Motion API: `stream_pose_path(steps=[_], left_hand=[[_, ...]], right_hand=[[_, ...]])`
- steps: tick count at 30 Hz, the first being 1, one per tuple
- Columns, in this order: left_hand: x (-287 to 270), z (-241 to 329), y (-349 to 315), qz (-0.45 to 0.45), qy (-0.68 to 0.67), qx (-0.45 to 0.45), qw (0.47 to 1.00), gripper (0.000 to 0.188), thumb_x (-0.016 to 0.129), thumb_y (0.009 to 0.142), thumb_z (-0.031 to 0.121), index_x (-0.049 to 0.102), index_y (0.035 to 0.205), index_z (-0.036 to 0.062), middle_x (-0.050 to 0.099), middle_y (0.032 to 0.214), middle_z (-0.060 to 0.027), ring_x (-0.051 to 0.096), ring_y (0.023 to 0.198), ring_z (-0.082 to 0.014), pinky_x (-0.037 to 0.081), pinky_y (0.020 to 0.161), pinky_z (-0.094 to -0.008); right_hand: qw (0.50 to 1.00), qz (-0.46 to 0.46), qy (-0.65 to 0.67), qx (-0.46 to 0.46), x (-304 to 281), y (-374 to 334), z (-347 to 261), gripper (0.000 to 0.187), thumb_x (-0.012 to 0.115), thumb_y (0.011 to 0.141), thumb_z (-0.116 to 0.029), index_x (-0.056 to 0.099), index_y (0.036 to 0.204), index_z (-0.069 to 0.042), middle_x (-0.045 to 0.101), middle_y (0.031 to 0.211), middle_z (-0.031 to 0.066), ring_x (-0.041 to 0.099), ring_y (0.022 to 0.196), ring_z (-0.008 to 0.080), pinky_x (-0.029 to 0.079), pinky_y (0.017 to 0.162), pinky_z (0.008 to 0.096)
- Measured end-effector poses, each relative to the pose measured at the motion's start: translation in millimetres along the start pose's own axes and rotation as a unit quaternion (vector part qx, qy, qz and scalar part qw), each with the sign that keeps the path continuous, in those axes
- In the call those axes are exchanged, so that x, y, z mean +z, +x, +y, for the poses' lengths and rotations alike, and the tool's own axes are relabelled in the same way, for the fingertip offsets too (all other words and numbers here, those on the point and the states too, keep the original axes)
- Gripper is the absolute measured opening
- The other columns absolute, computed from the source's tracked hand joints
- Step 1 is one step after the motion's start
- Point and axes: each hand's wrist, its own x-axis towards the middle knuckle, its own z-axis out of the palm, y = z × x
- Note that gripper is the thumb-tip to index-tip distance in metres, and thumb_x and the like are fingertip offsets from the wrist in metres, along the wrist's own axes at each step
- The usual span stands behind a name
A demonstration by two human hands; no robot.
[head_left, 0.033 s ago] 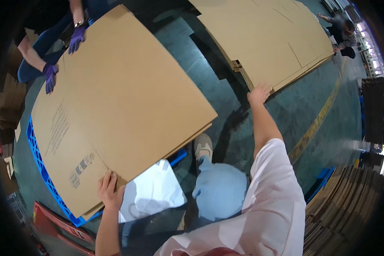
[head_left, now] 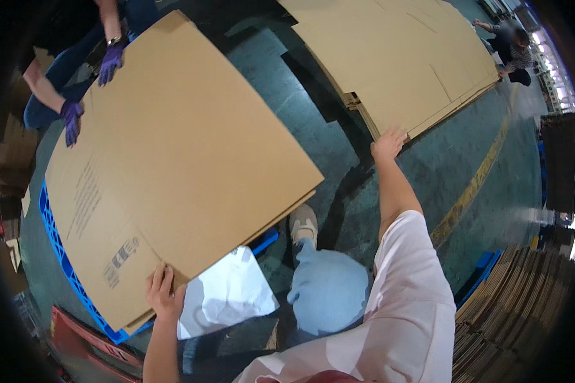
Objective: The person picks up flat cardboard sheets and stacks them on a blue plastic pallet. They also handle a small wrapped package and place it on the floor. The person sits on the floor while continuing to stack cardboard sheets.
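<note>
My left hand (head_left: 165,292) is at the near edge of a large brown cardboard sheet (head_left: 185,140), fingers bent over its top and thumb at the edge. This sheet lies on a thin stack above a blue plastic pallet (head_left: 70,274). My right arm reaches forward, and my right hand (head_left: 388,144) grips the near corner of another flat cardboard stack (head_left: 390,64). Its fingers rest on top, with the underside hidden. Across the left sheet, another person's two purple-gloved hands (head_left: 111,64) touch its far left edge.
A white sheet (head_left: 230,297) lies beside the pallet near my leg. A red metal frame (head_left: 89,335) stands at lower left. More stacked cardboard (head_left: 517,313) is at lower right. A second person (head_left: 511,54) crouches at the far right corner. A yellow line (head_left: 476,179) crosses the green floor.
The left cardboard sheet and the purple-gloved hands appear slightly lower in the picture. Both my hands keep their places on the cardboard.
</note>
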Motion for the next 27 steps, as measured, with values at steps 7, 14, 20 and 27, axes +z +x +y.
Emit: stream_pose_path(steps=[7,14,20,27], left_hand=[[7.6,-2.1,6.2,-0.014,0.0,0.011,1.0,0.045,0.07,0.053,0.014,0.061,0.094,-0.0018,0.054,0.109,-0.0168,0.052,0.09,-0.0341,0.044,0.079,-0.0397],[-2.4,11.2,7.3,-0.007,0.004,0.023,1.0,0.048,0.07,0.055,0.017,0.059,0.098,-0.0005,0.053,0.11,-0.0141,0.05,0.09,-0.0321,0.044,0.078,-0.0393],[-17.5,22.7,6.8,-0.042,0.035,-0.001,0.999,0.042,0.068,0.056,0.018,0.059,0.093,0.0,0.052,0.111,-0.0144,0.049,0.093,-0.0331,0.042,0.081,-0.0403],[-33.0,173.7,95.8,-0.021,-0.401,-0.057,0.914,0.048,0.065,0.073,0.023,0.052,0.114,0.0026,0.049,0.118,-0.0181,0.045,0.112,-0.0315,0.038,0.091,-0.0366]], right_hand=[[0.967,-0.096,-0.214,-0.102,59.7,41.2,11.1,0.036,0.044,0.084,-0.014,0.043,0.118,0.0,0.039,0.124,0.0225,0.039,0.117,0.0321,0.044,0.084,0.0445],[0.922,0.146,-0.102,-0.343,-73.9,-5.2,13.9,0.004,0.05,0.074,-0.011,0.049,0.077,-0.007,0.057,0.067,0.0077,0.06,0.065,0.0238,0.049,0.062,0.0375],[0.82,0.231,0.227,-0.472,-317.4,-129.4,30.5,0.038,0.052,0.066,0.002,0.049,0.103,-0.004,0.056,0.073,0.0127,0.057,0.066,0.0274,0.046,0.058,0.0363],[0.604,0.534,0.401,-0.435,-565.4,-198.2,120.5,0.034,0.058,0.068,-0.005,0.052,0.102,-0.005,0.058,0.077,0.0101,0.057,0.065,0.0262,0.045,0.054,0.0352]])
